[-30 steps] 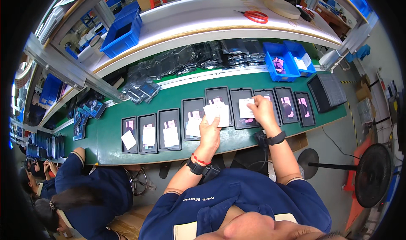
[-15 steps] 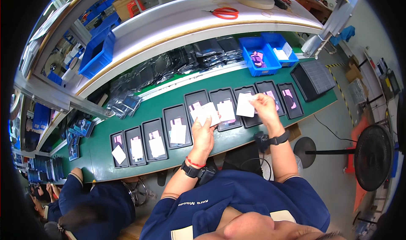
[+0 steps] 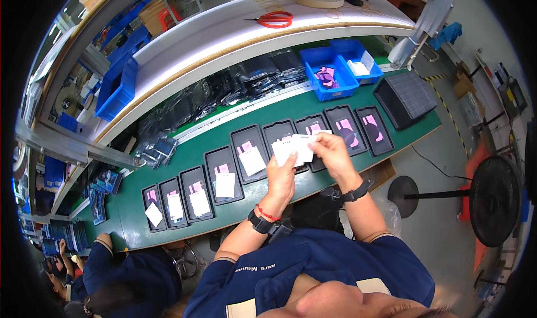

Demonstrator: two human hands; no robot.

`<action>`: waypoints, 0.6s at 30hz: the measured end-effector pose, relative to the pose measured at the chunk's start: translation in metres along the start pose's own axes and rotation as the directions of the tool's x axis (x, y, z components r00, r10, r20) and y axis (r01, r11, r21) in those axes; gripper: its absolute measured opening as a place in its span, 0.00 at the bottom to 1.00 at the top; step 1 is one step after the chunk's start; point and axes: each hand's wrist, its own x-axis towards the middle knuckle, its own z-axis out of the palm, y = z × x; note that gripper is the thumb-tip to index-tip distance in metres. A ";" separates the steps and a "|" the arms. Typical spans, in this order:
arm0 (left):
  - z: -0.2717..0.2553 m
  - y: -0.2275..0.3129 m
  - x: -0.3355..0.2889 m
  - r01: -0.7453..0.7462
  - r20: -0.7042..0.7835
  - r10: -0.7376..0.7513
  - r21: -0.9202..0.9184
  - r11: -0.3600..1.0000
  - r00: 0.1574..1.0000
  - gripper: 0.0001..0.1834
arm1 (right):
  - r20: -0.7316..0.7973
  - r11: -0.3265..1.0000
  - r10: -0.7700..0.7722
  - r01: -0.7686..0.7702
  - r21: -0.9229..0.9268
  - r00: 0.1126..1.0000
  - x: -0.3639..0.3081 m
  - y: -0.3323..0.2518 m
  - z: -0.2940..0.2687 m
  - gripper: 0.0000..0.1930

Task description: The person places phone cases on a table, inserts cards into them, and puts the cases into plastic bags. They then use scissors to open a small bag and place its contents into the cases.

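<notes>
My left hand (image 3: 281,179) is closed round a small fan of white cards (image 3: 284,152), held above the middle of a row of black trays. Close beside it, the fingertips of my right hand (image 3: 334,154) pinch a white card (image 3: 304,149) that overlaps the fan. Below the hands, the cards partly cover a black tray (image 3: 272,129) and its neighbour on the right. To the left, another tray (image 3: 237,139) holds a white card (image 3: 252,160) over a pink piece. At the right end, a tray (image 3: 386,145) shows pink and black pieces.
Behind the trays stand two blue bins, one with pink pieces (image 3: 326,77), and a stack of dark trays (image 3: 404,101). Dark bagged packs (image 3: 246,77) lie under a white shelf bearing red-handled scissors (image 3: 275,19). A co-worker (image 3: 128,276) sits at left; a black fan (image 3: 495,206) stands at right.
My right hand has moved left with a card, bringing it against the fan in my left hand. My left hand has shifted right along the trays, uncovering a tray with a white card.
</notes>
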 end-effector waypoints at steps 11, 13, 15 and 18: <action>0.004 -0.008 0.007 0.044 -0.008 -0.044 0.109 0.993 0.999 0.10 | -0.329 0.507 -0.197 -0.191 -0.840 0.924 0.033 -0.015 -0.114 0.14; 0.008 -0.009 0.008 0.036 -0.029 -0.033 0.099 0.994 0.999 0.11 | -0.252 0.384 -0.435 -0.076 -0.920 0.864 0.027 -0.016 -0.109 0.14; 0.015 -0.011 0.009 0.026 -0.011 -0.025 0.088 0.996 1.000 0.12 | -0.125 0.170 -0.692 -0.008 -0.985 0.711 0.020 -0.023 -0.089 0.14; 0.023 -0.019 0.012 0.018 0.006 -0.019 0.070 0.997 1.000 0.14 | -0.248 0.669 -0.361 0.064 -0.740 0.899 0.005 -0.019 -0.054 0.13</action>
